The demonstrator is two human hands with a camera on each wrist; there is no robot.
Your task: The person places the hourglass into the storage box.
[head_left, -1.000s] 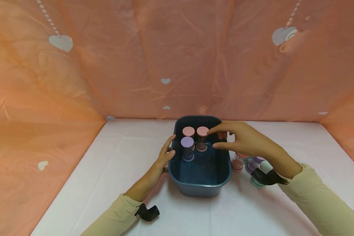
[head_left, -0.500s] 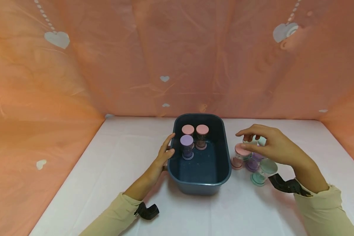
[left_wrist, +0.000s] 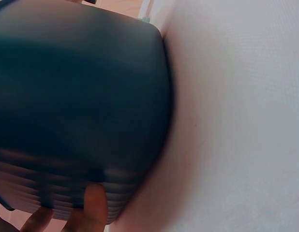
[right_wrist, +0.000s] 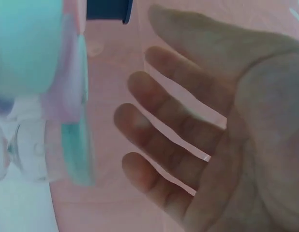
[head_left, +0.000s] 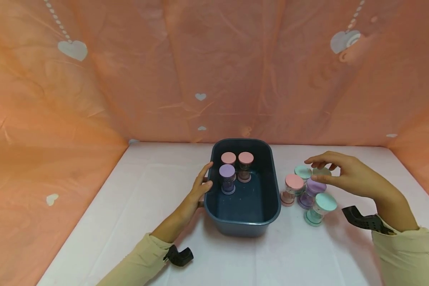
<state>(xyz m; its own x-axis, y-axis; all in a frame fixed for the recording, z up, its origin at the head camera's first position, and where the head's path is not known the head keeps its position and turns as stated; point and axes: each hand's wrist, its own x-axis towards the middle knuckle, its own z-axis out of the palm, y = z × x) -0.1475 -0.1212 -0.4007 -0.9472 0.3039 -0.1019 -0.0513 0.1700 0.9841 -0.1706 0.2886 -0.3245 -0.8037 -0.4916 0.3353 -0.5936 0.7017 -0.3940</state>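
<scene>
1. Head view, centre: the bin (head_left: 241,230) stands on the desk (head_left: 157,178). Two pink timers (head_left: 228,158) and one purple timer (head_left: 227,178) stand in its upper left part.
2. Head view, right of centre: the loose group on the desk comprises a pink timer (head_left: 292,186), a purple timer (head_left: 312,193), a front green timer (head_left: 321,208), a rear green timer (head_left: 303,172) and another green timer (head_left: 322,171), partly hidden.
3. Grip, right hand (head_left: 354,174): above the group, thumb and fingers apart, nothing held. Grip, left hand (head_left: 196,194): fingers fairly straight along the bin's left wall, not clamped.
4. Step, as judged: pick up one loose timer. Descend vertically, thumb and fingers astride the cap. Prefer an outer timer; a sideways pull from the middle could topple its neighbours.
5. Clearance: raise the timer above the bin's right rim before travelling left. Bare bin floor lies in the lower half; the cloth (head_left: 236,79) bounds the desk at the back.
6. Left wrist view: fingertips touch the ribbed wall, lower left. Press lightly; excess force could slide the bin into the loose group.
7. Right wrist view: a gap separates the spread fingers from the blurred timers at left. The bin's corner shows at the top.
</scene>
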